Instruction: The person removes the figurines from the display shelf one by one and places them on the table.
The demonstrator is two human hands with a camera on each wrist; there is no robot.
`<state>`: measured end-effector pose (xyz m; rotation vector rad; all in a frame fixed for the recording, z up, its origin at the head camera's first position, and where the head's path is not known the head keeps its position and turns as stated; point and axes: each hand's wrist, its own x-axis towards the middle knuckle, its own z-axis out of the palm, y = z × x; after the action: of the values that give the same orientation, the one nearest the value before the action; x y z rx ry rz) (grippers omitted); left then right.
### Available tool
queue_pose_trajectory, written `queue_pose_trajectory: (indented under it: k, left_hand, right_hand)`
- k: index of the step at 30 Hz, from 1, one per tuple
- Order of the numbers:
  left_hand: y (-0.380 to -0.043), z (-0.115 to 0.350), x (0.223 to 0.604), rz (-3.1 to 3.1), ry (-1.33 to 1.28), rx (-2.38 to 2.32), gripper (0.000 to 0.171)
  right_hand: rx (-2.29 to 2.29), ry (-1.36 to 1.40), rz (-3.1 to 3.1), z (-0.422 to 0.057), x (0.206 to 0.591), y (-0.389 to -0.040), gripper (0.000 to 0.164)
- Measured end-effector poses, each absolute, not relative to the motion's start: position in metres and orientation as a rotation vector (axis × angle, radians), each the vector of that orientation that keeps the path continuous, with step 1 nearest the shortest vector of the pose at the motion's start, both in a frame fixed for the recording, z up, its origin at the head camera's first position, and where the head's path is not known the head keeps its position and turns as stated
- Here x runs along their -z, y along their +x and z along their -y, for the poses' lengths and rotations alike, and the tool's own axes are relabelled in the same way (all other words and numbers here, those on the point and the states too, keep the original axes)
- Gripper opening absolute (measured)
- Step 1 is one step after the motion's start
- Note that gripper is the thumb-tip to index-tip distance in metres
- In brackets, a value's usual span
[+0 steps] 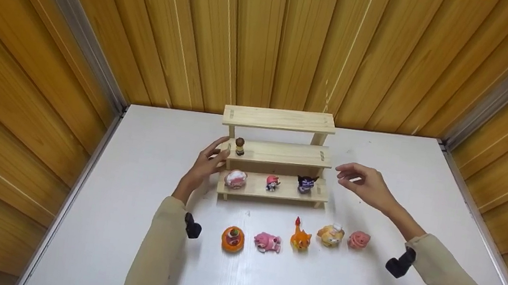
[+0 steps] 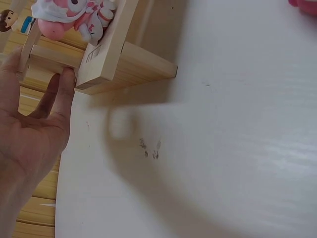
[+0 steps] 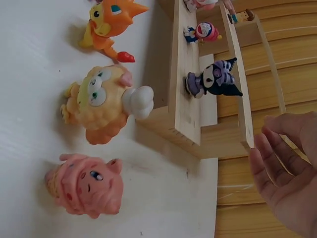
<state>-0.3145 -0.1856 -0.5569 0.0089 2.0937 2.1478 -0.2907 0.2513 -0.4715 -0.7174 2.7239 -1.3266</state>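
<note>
A stepped wooden display shelf [image 1: 277, 152] with three tiers stands on the white table. My left hand [image 1: 206, 162] holds the left end of its middle tier, thumb in front and fingers behind. Beside that thumb stands a small brown-haired figurine [image 1: 239, 146]. My right hand [image 1: 367, 184] hovers just off the right end of the same tier, fingers loosely bent and holding nothing. The bottom tier bears a pink-and-white figurine [image 1: 235, 179], a red-hatted figurine [image 1: 272, 183] and a black-and-purple figurine [image 3: 215, 79].
In front of the shelf lies a row: an orange round figurine [image 1: 233, 239], a pink figurine [image 1: 267, 242], an orange figurine with a red-tipped tail [image 1: 301, 238], a fluffy cream figurine [image 3: 101, 101] and a pink swirled figurine [image 3: 89, 184]. Wood-patterned walls [image 1: 281, 39] enclose the table.
</note>
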Motion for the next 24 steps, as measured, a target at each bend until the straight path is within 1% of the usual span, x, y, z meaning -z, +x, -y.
queue_pose_trajectory:
  k: [3, 12, 18, 24]
  left_hand:
    - [-0.316, 0.188, 0.555, -2.098, 0.011, -2.151, 0.053]
    - [-0.32, 0.188, 0.557, -2.101, 0.021, -2.172, 0.053]
    - [-0.318, 0.185, 0.559, -2.093, -0.014, -2.19, 0.052]
    - [-0.315, 0.183, 0.562, -2.093, -0.02, -2.186, 0.053]
  right_hand:
    - [1.344, -0.759, -2.698, -0.233, 0.465, -0.299, 0.025]
    - [1.231, -0.958, -2.572, -0.186, 0.451, -0.321, 0.03]
    - [1.111, -1.171, -2.483, -0.154, 0.456, -0.334, 0.035]
    - [1.174, -1.147, -2.436, -0.119, 0.464, -0.348, 0.036]
